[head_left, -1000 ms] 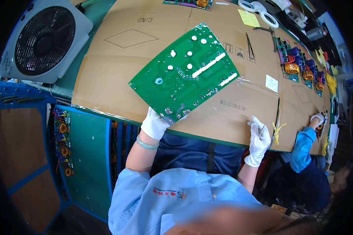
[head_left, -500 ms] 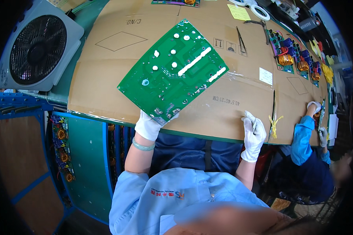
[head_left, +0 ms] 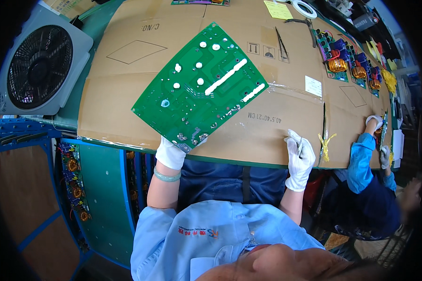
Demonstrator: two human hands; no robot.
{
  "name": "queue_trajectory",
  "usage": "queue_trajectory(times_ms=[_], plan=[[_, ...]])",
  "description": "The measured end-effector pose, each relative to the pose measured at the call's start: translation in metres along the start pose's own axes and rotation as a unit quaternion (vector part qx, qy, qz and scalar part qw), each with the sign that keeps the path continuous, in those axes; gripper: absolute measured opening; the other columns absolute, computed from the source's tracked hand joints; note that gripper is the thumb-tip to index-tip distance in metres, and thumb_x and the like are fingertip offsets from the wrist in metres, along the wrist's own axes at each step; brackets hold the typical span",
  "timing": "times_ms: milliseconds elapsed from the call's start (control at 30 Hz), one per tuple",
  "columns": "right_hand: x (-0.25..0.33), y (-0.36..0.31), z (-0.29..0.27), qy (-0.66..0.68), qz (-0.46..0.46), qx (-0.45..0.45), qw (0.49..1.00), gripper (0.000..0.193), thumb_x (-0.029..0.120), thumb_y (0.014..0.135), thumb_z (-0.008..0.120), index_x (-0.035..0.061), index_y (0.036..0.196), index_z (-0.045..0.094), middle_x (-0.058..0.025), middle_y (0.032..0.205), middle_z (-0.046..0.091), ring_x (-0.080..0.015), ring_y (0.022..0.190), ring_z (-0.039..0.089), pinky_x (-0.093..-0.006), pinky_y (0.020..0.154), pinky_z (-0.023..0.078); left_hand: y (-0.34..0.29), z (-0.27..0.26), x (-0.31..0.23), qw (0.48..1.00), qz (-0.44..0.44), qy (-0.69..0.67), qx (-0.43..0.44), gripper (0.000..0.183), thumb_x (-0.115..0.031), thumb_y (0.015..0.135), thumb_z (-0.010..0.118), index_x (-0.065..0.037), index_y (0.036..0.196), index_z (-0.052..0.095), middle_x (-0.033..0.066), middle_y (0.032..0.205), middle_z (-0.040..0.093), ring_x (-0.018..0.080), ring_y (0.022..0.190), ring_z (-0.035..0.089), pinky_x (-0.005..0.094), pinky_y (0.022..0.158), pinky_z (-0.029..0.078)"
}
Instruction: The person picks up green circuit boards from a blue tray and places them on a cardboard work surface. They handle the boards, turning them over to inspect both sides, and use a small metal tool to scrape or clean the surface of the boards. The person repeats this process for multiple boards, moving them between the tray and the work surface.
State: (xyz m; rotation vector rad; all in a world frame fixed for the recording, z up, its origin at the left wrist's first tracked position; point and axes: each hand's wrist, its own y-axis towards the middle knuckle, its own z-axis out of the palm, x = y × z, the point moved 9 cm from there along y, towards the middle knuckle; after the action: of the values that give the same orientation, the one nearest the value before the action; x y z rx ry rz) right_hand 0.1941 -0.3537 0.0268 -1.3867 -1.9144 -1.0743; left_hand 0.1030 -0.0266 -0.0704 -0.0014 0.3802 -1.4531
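A large green circuit board [head_left: 192, 98] is tilted up over the cardboard-covered table, its solder side facing me. White blobs and two white strips stand out on it, along with shiny solder joints near its lower corner. My left hand [head_left: 170, 153], in a white glove, grips that lower corner; most of its fingers are hidden behind the board. To the right, my gloved right hand [head_left: 301, 160] is raised by the table's near edge, apart from the board. Its fingers are bent together, and whatever they may hold is too small to make out.
Brown cardboard [head_left: 122, 89] covers the table. Tweezers [head_left: 282, 43] lie beyond the board. Several populated circuit boards [head_left: 337, 63] stand at the far right, near a co-worker's gloved hand [head_left: 374, 122]. A grey fan [head_left: 41, 65] is at left, above a rack holding boards [head_left: 75, 180].
The whole view has shifted slightly. The board has come a little nearer to me, still in my left hand. My right hand keeps nearly the same pose.
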Motion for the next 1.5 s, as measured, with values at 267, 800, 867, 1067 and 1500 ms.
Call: queue_trajectory(times_ms=[267, 800, 867, 1067, 1500], plan=[[0.0, 0.0, 0.0, 0.002, -0.013, -0.003, 1.0, 0.017, 0.003, 0.089, 0.076, -0.0004, 0.105, 0.076, -0.011, 0.091, 0.073, -0.0204, 0.08, 0.069, -0.03, 0.074, 0.053, 0.002, -0.008, -0.011, 0.962, 0.092, 0.258, -0.001, 0.064, -0.057, 0.101, 0.048, -0.013, 0.147, 0.05, 0.0177, 0.145, 0.056, 0.0412, 0.122, 0.062, 0.0588, 0.082, 0.061], [-0.001, 0.0, 0.002, -0.001, 0.005, 0.016, 1.0, 0.015, 0.002, 0.089, 0.075, -0.0012, 0.104, 0.075, -0.0125, 0.098, 0.075, -0.0195, 0.085, 0.07, -0.0296, 0.078, 0.054, 0.001, 0.01, -0.008, 0.986, 0.065, 0.148, -0.039, 0.061, -0.055, 0.102, 0.047, -0.014, 0.146, 0.051, 0.0161, 0.144, 0.057, 0.0385, 0.123, 0.062, 0.0566, 0.087, 0.06], [0.0, 0.0, 0.002, 0.009, 0.006, 0.012, 1.0, 0.014, 0.002, 0.09, 0.074, -0.0016, 0.104, 0.074, -0.0125, 0.099, 0.075, -0.0192, 0.085, 0.07, -0.0298, 0.079, 0.054, -0.001, 0.025, 0.002, 0.997, 0.009, -0.059, -0.046, 0.06, -0.055, 0.102, 0.047, -0.014, 0.146, 0.052, 0.0158, 0.144, 0.057, 0.0377, 0.122, 0.062, 0.056, 0.088, 0.059], [-0.004, 0.0, 0.002, 0.012, 0.016, 0.015, 1.0, 0.014, 0.005, 0.092, 0.074, -0.003, 0.103, 0.075, -0.0126, 0.1, 0.075, -0.0191, 0.087, 0.07, -0.0292, 0.081, 0.054, -0.002, 0.034, 0.006, 0.995, -0.043, -0.091, -0.015, 0.058, -0.053, 0.102, 0.048, -0.013, 0.143, 0.055, 0.0162, 0.143, 0.058, 0.0364, 0.121, 0.063, 0.0551, 0.086, 0.06], [-0.012, -0.003, 0.006, -0.003, 0.0, 0.042, 0.999, 0.018, -0.001, 0.098, 0.064, -0.0062, 0.113, 0.071, -0.0128, 0.111, 0.074, -0.0177, 0.091, 0.07, -0.0306, 0.086, 0.055, -0.007, 0.035, -0.005, 0.992, 0.049, 0.104, 0.042, 0.057, -0.036, 0.104, 0.054, -0.005, 0.15, 0.043, 0.017, 0.149, 0.052, 0.0355, 0.131, 0.056, 0.0532, 0.104, 0.053]])
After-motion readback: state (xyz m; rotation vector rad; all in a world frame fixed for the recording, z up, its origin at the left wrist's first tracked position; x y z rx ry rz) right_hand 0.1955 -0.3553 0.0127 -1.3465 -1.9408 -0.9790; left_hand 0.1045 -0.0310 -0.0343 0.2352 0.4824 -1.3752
